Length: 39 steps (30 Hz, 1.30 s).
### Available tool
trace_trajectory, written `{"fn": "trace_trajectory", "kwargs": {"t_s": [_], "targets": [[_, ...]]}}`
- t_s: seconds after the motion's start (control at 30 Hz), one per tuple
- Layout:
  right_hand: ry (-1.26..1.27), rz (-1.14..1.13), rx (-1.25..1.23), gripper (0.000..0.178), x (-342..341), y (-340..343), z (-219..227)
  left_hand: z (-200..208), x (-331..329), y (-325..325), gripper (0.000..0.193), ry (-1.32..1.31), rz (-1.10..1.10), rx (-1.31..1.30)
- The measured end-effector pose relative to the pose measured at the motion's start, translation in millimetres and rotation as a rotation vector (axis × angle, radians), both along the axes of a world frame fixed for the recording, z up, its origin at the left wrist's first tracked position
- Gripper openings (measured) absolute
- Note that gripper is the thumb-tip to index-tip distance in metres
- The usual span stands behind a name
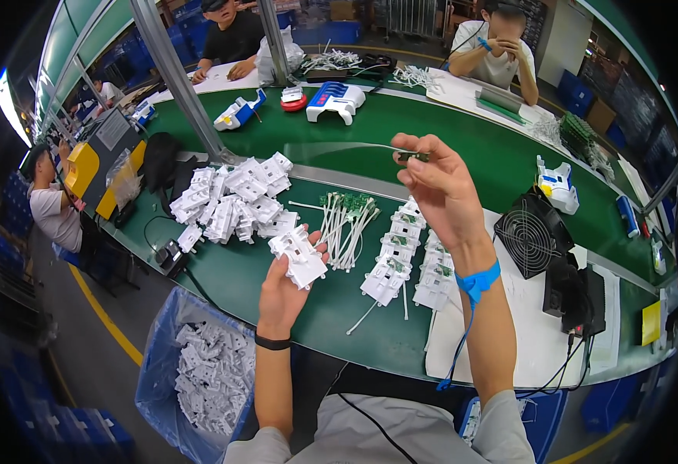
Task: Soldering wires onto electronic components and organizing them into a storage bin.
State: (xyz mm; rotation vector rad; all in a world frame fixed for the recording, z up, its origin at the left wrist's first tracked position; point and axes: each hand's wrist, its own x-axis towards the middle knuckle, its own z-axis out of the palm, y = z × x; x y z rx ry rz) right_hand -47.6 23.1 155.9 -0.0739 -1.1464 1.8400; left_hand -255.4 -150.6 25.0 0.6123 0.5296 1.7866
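My left hand [281, 298] is closed round a white plastic housing [298, 257], held above the green bench. Raised higher and to the right, my right hand [439, 182] pinches a small green circuit board [414, 155] with a thin white cable stretching off to the left. Between the hands lies a bundle of circuit boards with white cables [346, 228]. Right of it stand two rows of white housings with boards on them [389, 274]. Left of it is a heap of bare white housings [234, 197]. A blue wrist strap [479, 284] circles my right wrist.
A blue-lined bin [157, 363] of white parts stands below the bench at left. A black fan [532, 236] and a black box [575, 298] sit at right. Beyond a metal rail, a green conveyor [277, 127] carries blue-and-white units [335, 100]. Several people work around it.
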Motion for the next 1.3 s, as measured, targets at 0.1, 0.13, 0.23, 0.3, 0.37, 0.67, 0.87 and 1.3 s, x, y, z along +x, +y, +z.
{"fn": "trace_trajectory", "kwargs": {"t_s": [0.1, 0.13, 0.23, 0.3, 0.37, 0.67, 0.87, 1.3], "targets": [[-0.170, -0.096, 0.145, 0.019, 4, -6, 4, 0, 1, 1, 0.068, 0.009, 0.010, -0.025], [-0.274, -0.147, 0.227, 0.019, 5, -10, 7, 0, 2, 0, 0.068, 0.024, 0.048, -0.042], [-0.577, -0.610, 0.572, 0.015, 3, -25, 3, 2, 5, 0, 0.070, 0.086, 0.106, -0.085], [-0.641, -0.783, 0.855, 0.016, 2, -35, -2, 4, 8, 1, 0.072, 0.134, 0.125, -0.112], [-0.551, -0.778, 1.077, 0.019, -2, -44, -6, 7, 16, 1, 0.070, 0.098, -0.035, -0.043], [-0.598, -0.621, 1.303, 0.044, 3, -65, -11, 19, 42, -2, 0.069, 0.029, -0.253, -0.047], [-0.667, -0.590, 1.251, 0.053, 0, -73, -22, 20, 50, -2, 0.067, 0.005, -0.195, -0.130], [-0.624, -0.489, 1.106, 0.030, 5, -77, -31, 22, 55, -3, 0.062, 0.032, -0.189, -0.189]]}}
